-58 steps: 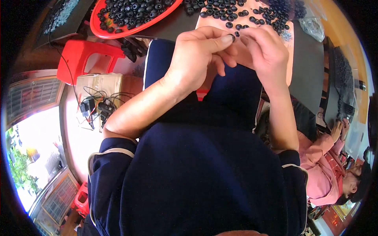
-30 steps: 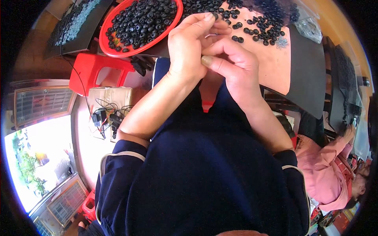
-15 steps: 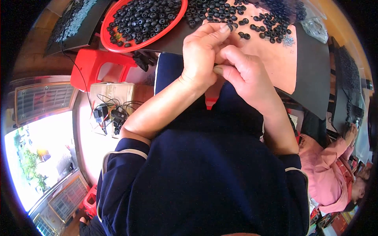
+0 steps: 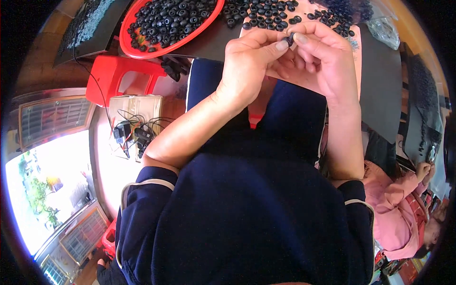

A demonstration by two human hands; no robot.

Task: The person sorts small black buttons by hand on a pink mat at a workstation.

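My left hand (image 4: pixel 248 61) and my right hand (image 4: pixel 330 61) meet over the near edge of the pink sheet (image 4: pixel 297 78). A small black round part (image 4: pixel 289 40) is pinched between the thumbs and forefingers of both. The other fingers of my right hand are curled loosely beneath. Just beyond my fingers, several loose black round parts (image 4: pixel 269 20) with holes in the middle lie on the sheet. To the left a red basin (image 4: pixel 124 42) holds a heap of the same black parts (image 4: pixel 175 21).
A dark table (image 4: pixel 380 90) bears the sheet, with a clear plastic bag (image 4: pixel 384 32) at its right. Lower left are a red stool (image 4: pixel 102 80) and a cardboard box (image 4: pixel 151 107) with black cables on it. A co-worker in a pink top (image 4: pixel 392 213) sits at the right.
My right hand has moved up and to the right. Its thumb and forefinger now meet my left fingertips at the black part; before, they were pinched lower, beneath my left hand.
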